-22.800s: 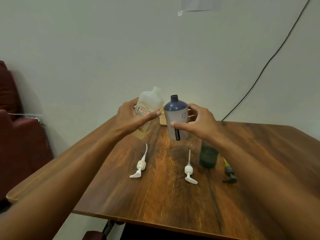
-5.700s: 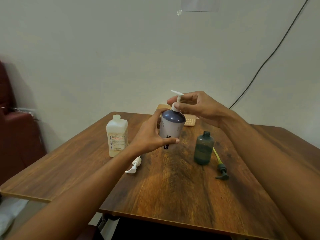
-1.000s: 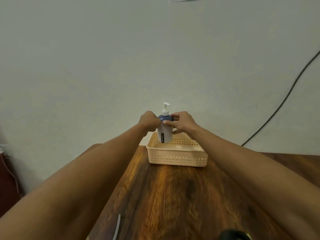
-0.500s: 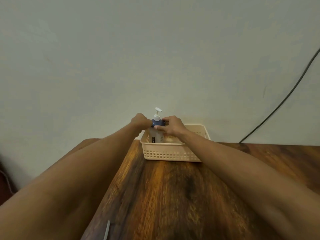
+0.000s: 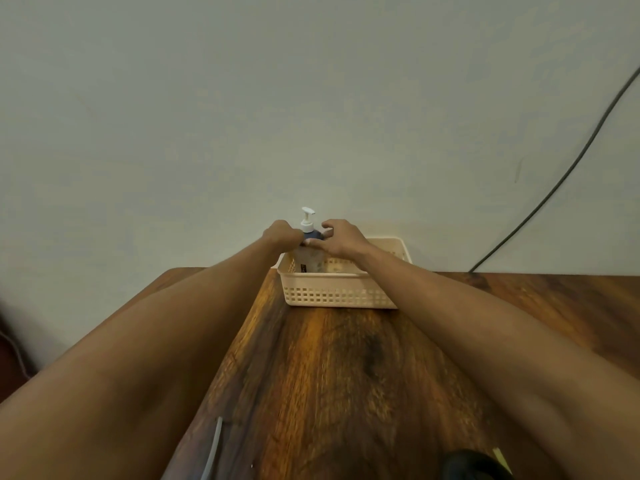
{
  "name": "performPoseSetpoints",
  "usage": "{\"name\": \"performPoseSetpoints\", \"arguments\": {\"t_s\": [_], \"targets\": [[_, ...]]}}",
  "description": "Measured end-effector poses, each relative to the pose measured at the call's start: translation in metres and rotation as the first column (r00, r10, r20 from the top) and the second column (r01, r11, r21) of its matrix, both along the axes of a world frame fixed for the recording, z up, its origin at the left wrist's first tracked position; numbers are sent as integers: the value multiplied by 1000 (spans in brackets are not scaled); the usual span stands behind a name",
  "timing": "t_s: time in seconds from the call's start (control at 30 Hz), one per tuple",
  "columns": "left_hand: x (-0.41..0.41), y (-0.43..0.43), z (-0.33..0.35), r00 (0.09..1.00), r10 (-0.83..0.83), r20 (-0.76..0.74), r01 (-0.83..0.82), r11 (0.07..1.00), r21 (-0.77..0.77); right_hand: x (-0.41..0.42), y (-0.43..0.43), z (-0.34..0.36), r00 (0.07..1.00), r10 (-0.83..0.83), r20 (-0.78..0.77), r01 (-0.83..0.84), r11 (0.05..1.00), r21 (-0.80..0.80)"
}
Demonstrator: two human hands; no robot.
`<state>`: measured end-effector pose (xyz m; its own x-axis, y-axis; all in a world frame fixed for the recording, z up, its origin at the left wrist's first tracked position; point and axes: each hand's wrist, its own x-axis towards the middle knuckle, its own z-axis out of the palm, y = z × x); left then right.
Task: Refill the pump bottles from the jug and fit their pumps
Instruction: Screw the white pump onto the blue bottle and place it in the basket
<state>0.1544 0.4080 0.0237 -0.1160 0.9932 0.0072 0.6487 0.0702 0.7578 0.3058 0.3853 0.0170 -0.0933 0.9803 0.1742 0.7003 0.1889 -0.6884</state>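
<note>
A thin white tube [image 5: 213, 448] lies on the table [image 5: 346, 375] at the lower edge, left of the middle, only partly in view. Both forearms reach out to the far side. The left hand [image 5: 282, 233] has its fingers curled round the dark shoulder of the pump bottle [image 5: 310, 258] from the left. The bottle stands upright in the left end of the cream basket [image 5: 339, 294], its lower body hidden behind the basket's latticed wall and its white pump [image 5: 307, 218] fitted on top, nozzle pointing right. The right hand [image 5: 341, 239] pinches the same shoulder from the right with thumb and bent fingers. The basket sits at the table's far edge by the wall [image 5: 311, 98]. Further right, a dark cable [image 5: 571, 168] runs down the wall. A dark object [image 5: 474, 467], cut off by the frame, shows at the bottom right.
</note>
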Motion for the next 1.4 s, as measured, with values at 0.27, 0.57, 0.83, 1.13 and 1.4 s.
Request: {"name": "performPoseSetpoints", "arguments": {"t_s": [0.27,0.57,0.83,1.13,1.4], "targets": [[5,-56,34,999,13,36,-15,998,57,34,-57,29,994,-60,-92,60,998,2],[11,-164,53,988,-132,-79,146,971,192,69,-174,71,986,-6,-165,22,995,97],[17,-285,49,940,-305,-153,341,846,410,85,-294,81,988,51,-145,-22,981,193],[-35,-380,41,924,-328,-197,380,734,562,110,-383,62,986,112,-121,-81,968,237],[-34,-383,23,908,-392,-145,405,736,542,114,-377,43,982,101,-159,-61,969,238]]}}
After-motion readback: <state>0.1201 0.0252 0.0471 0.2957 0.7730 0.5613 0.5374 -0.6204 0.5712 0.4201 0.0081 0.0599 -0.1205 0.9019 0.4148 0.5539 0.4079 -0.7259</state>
